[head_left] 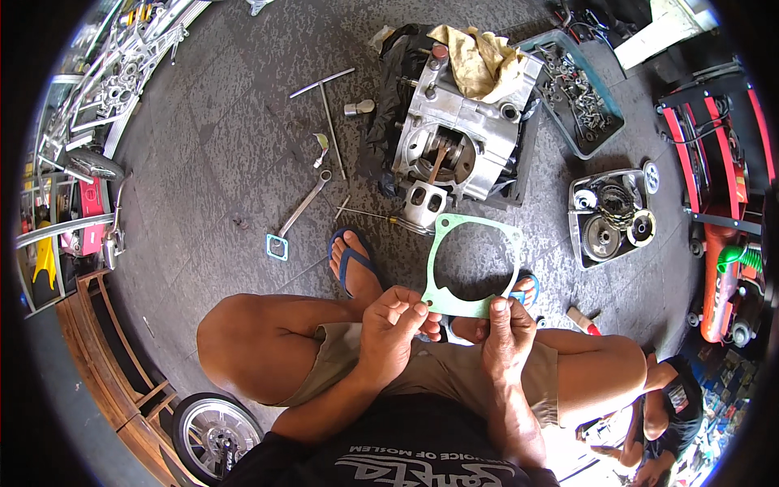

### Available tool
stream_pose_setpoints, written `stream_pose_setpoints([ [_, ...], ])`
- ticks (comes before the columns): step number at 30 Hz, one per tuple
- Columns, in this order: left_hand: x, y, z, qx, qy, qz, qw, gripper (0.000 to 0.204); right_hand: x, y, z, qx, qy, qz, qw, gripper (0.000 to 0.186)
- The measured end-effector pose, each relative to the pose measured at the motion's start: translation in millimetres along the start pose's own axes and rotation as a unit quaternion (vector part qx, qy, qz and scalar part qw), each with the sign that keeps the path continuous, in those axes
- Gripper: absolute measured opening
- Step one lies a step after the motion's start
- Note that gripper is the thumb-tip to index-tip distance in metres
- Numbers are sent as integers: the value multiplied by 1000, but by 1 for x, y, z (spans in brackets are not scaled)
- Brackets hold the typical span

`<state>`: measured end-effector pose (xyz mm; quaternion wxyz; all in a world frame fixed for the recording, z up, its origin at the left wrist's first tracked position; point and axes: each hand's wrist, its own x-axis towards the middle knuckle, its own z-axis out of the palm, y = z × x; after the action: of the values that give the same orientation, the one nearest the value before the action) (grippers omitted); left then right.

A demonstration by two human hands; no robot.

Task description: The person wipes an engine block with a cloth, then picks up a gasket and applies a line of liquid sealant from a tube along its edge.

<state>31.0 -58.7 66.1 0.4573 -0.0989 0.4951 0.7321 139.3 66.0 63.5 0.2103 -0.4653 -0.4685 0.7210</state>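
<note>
The black shirt (398, 422) carries legible white lettering (418, 473), upside down in this view. Ahead sits an opened metal engine (462, 122). Between it and the tan shorts (442, 373), the green gasket (461, 308) is held up: the left hand (386, 329) pinches its near-left corner, the right hand (506, 337) its near-right.

Mottled dark-grey floor (219, 130) around you, brown slatted wooden furniture (112, 390) at your eight o'clock, red-and-black rack (720, 150) near three, glare (560, 445) at five.
</note>
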Motion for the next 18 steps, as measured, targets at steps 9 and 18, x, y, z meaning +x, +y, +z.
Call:
stream_pose_setpoints([
  [9, -11, -18, 12, 18, -60, -33, 997, 9, -14, -3, 22, 127, -87, 62, 986, 31],
  [18, -13, -22, 14, -6, -51, 8, 999, 7, -15, 5, 26, 115, -106, 63, 986, 39],
])
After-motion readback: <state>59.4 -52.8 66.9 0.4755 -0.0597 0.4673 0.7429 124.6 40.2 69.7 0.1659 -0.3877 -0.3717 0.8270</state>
